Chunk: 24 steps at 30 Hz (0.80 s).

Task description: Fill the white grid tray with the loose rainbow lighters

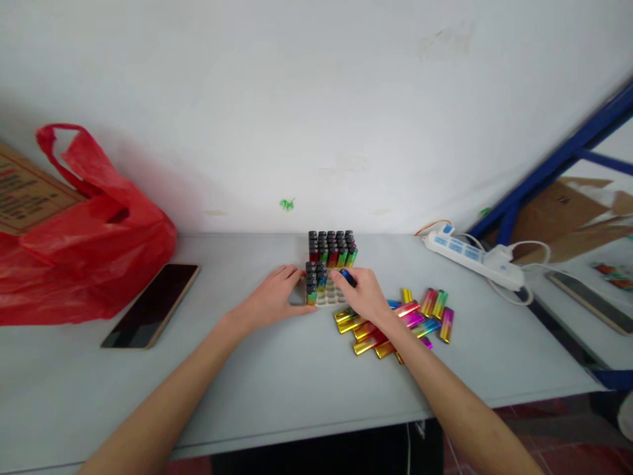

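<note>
Grey table (277, 376) against white wall (297, 99) at frame centre, tray (330, 298) being steadied by left hand (274, 300), fingers spread, lighter (348, 278) being pinched by right hand (363, 297), long axis tilted up-left.

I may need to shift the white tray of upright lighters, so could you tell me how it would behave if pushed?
The tray looks thin and light, so it would probably slide easily on the smooth table. The lighters stand tall and narrow, so a jolt might tip them, especially the front row beside open slots. The left hand touching its side may steady it.

Red bag (84, 231), phone (152, 305) (screen dark), power strip (469, 258), cardboard box (22, 191).
</note>
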Available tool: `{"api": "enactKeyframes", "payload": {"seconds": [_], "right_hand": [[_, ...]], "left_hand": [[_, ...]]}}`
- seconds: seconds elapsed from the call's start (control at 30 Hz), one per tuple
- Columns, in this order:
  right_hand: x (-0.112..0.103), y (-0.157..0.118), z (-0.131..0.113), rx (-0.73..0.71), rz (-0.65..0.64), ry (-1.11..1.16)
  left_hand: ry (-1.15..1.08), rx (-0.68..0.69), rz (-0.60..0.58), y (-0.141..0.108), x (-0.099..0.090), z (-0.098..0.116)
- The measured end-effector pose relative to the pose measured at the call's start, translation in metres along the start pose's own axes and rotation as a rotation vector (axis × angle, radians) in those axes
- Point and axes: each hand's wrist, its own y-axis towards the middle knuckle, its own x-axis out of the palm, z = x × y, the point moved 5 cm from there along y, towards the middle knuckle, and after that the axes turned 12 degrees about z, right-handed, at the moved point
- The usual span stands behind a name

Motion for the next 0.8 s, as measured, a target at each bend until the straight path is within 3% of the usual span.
{"api": "enactKeyframes", "payload": {"seconds": [0.8], "right_hand": [[-0.0075, -0.0095, -0.0024, -0.041, 0.031, -0.086]], "left_hand": [[0.002, -0.023, -0.012, -0.0003, 0.0004, -0.0037]]}}
